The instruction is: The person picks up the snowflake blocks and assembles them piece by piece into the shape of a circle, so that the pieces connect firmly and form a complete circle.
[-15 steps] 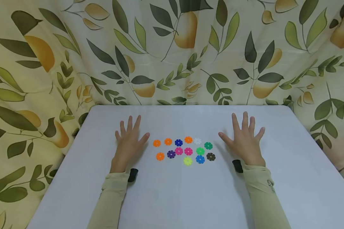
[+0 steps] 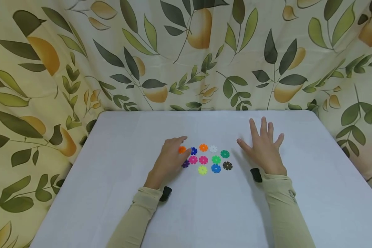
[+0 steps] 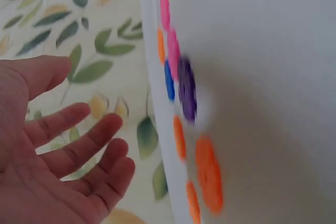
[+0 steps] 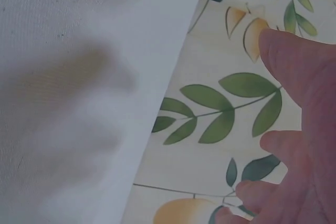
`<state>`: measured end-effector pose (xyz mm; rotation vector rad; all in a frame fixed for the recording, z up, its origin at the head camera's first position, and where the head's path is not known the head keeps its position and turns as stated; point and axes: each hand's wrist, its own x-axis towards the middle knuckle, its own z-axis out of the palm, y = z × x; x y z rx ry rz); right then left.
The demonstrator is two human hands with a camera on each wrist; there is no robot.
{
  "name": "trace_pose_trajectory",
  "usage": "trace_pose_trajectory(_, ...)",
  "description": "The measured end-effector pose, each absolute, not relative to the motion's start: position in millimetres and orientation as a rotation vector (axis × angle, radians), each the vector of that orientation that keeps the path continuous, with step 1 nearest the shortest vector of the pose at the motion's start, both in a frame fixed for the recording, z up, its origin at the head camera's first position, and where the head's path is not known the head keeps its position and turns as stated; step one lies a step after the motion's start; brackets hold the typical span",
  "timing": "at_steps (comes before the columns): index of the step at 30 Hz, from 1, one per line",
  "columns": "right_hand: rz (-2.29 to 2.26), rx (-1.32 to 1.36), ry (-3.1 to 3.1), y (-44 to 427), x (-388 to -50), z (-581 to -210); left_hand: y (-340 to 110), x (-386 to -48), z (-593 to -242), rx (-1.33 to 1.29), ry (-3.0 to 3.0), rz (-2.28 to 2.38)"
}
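Note:
Several coloured notched plastic discs lie flat in a loose cluster, among them an orange disc (image 2: 203,147), a pink disc (image 2: 203,160), a yellow disc (image 2: 202,170) and a brown disc (image 2: 227,165). Over the cluster's left end hovers my left hand (image 2: 168,156), fingers loosely bent, holding nothing. It covers the leftmost orange discs in the head view; the left wrist view shows an orange disc (image 3: 209,176) and a purple disc (image 3: 187,88) beside that hand. To the right of the cluster, my right hand (image 2: 265,155) is spread and empty, apart from the discs.
The white table (image 2: 186,213) spans the lower part of the head view. Behind it and along both sides hangs a leaf-and-fruit patterned cloth (image 2: 186,69). A dark wrist device (image 2: 165,194) sits at the left cuff, and another dark device (image 2: 256,175) at the right.
My left hand has moved right from beside the discs to above their left end, its spread fingers now loosely bent. My right hand stays about where it was.

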<state>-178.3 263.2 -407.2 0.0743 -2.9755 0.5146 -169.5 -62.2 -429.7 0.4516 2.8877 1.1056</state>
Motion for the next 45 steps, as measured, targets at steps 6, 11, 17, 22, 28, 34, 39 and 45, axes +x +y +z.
trace_pose_trajectory(6, 0.53, 0.08, -2.994, 263.9, -178.6, -407.0, -17.8, -155.4, -432.2, 0.557, 2.896, 1.025)
trace_pose_trajectory(11, 0.556, 0.102, -3.001, 264.2, -179.0, -407.5, 9.7, -149.1, -441.3, 0.675, 2.975, 0.797)
trace_pose_trajectory(17, 0.642, 0.179, -3.007, 261.6, -182.0, -405.4, 25.7, -146.0, -445.2, 0.655, 3.006, 0.538)
trace_pose_trajectory(22, 0.739, 0.218, -3.019, 259.1, -184.6, -405.0, 34.7, -145.1, -445.7, 0.702, 3.002, 0.339)
trace_pose_trajectory(28, 0.813, 0.237, -3.044, 253.1, -184.4, -408.9, 36.3, -142.8, -445.4, 0.757, 3.001, 0.277)
trace_pose_trajectory(34, 0.817, 0.252, -3.048, 246.7, -183.2, -414.4, 26.1, -147.4, -454.3, 0.753, 2.828, 0.704)
trace_pose_trajectory(39, 0.854, 0.296, -3.031, 241.8, -181.7, -419.0, -4.7, -159.2, -446.9, 0.576, 2.506, 1.405)
trace_pose_trajectory(45, 0.855, 0.318, -3.085, 235.1, -183.3, -422.7, -44.9, -177.9, -430.0, 0.32, 2.346, 1.857)
